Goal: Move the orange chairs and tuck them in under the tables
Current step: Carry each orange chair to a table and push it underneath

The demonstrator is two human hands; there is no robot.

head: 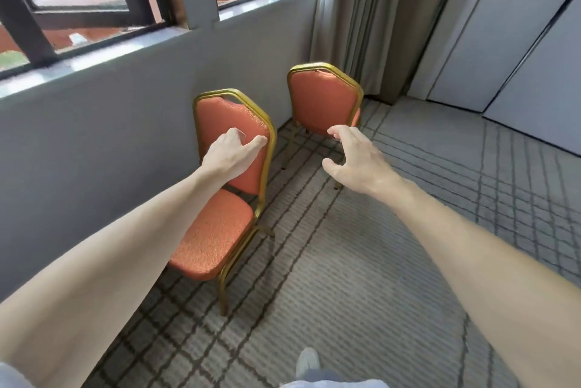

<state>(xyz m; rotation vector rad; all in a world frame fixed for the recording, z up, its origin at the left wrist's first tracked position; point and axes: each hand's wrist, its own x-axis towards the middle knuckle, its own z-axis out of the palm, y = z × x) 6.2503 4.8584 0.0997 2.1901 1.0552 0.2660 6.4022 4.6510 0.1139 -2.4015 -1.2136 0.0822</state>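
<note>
Two orange chairs with gold metal frames stand along the grey wall under the windows. The near chair (217,230) faces me, its seat toward the camera. My left hand (231,151) hovers in front of its backrest with loosely curled fingers, holding nothing; whether it touches the fabric I cannot tell. The far chair (323,101) stands behind it, closer to the curtain. My right hand (355,158) is in the air to the right of the near chair, fingers spread and relaxed, apart from both chairs. No table is in view.
A grey wall (110,136) with a window sill runs along the left. A beige curtain (377,19) hangs in the corner, and grey wall panels (503,41) stand at the right. Patterned carpet (408,246) covers the floor. My shoe (308,362) shows at the bottom.
</note>
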